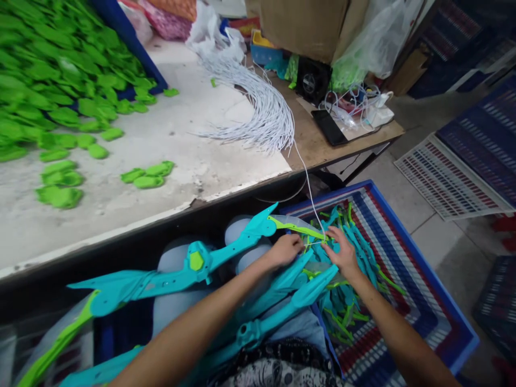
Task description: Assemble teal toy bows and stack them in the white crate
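A long teal toy bow with a lime green tip lies across my lap. At that tip my left hand is closed, pinching the white string. My right hand holds the lime green tip and the string between thumb and fingers. The string runs up from my hands to a thick bundle of white strings on the table. Below my hands rests another teal bow, partly covered by my left arm.
Green plastic pieces are heaped on the white tabletop at the left. A striped basket with many teal and green bows stands at the right. A phone and a black fan are at the table's far end.
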Available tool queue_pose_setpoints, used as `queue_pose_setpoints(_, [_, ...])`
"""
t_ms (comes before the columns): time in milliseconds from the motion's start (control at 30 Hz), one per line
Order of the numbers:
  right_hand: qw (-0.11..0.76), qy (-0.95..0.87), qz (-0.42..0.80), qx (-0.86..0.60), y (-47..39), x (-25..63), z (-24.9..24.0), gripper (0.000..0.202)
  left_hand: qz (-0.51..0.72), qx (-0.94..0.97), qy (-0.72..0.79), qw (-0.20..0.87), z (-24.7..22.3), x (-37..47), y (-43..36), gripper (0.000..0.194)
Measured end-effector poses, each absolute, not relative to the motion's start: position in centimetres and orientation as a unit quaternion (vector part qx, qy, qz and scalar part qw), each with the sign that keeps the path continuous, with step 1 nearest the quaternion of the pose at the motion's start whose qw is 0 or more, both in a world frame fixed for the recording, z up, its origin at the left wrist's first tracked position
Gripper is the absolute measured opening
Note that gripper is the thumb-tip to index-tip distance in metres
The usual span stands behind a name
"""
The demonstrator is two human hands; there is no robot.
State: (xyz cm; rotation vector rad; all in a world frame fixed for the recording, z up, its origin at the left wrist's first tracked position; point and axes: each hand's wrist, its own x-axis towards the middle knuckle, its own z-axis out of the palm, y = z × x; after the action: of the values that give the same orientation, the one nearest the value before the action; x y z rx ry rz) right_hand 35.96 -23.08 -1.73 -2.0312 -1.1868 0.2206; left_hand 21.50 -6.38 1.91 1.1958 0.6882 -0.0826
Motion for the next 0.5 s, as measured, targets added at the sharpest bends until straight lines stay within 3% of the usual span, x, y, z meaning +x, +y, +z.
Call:
queue_pose_setpoints(167, [0.379, -0.435, 0.1, -0.811, -22.8, 36.4, -1.2, 0.068, 0.138, 0.47, 0.395, 0.777, 9.7, 9.8, -0.2, 0.019])
queue_pose_setpoints(333, [0.362, -0.45, 0.089, -0.811, -22.7, 37.8, -0.9, 0.076, 0.453, 0.38, 0.523, 0.614, 15.1, -1.4, 1.4, 0.032])
queue_pose_setpoints(500, [0.296, -0.533, -0.037, -0.792, -20.1, 38.3, 2.4, 0.056, 0.483, 0.357, 0.52, 0.607, 14.8, -4.4, -3.3, 0.025])
